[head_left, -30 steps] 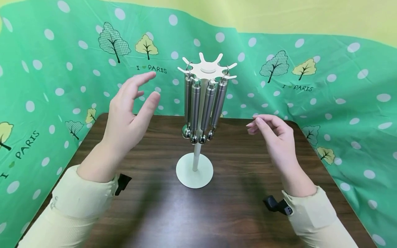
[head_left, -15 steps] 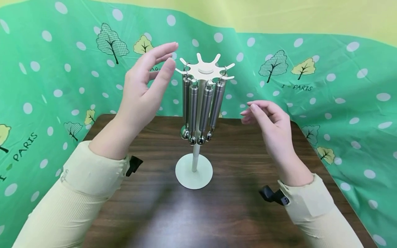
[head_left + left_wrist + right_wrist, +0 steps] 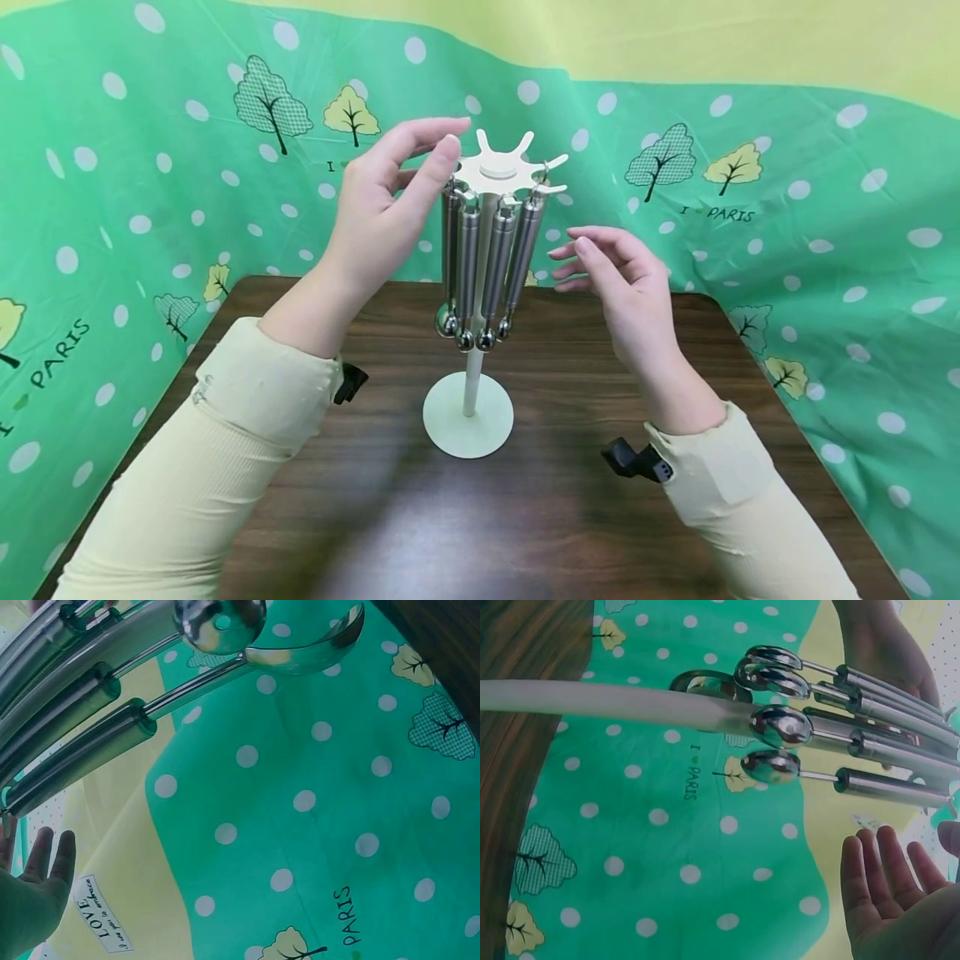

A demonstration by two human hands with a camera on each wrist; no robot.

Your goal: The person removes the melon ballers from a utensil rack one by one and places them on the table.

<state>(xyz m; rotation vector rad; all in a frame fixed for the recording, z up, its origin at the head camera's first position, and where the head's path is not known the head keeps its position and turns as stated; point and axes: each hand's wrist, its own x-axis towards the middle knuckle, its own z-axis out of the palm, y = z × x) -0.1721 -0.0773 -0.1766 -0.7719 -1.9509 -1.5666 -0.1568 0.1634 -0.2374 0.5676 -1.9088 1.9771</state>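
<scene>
A white stand (image 3: 495, 173) with a spoked top rises from a round base. Several steel spoons (image 3: 468, 258) with thick cylindrical handles and rounded bowls hang from its prongs, bowls down. My left hand (image 3: 382, 204) is at the left side of the spoked top, thumb and forefinger overlapping some prongs; whether they touch is unclear. In the left wrist view, the fingers of that hand (image 3: 51, 862) are spread near the top of one spoon handle (image 3: 90, 754). My right hand (image 3: 630, 292), fingers loosely bent and holding nothing, hovers right of the hanging spoons, apart from them.
The stand's disc-shaped base (image 3: 468, 429) rests on a dark wooden table (image 3: 570, 533). Behind and on both sides hangs a green cloth (image 3: 825, 208) with dots and trees, yellow along its upper part.
My left hand has risen and moved right, from well beside the stand to its top. My right hand has moved up and left, closer to the spoons. The spoons still hang in place.
</scene>
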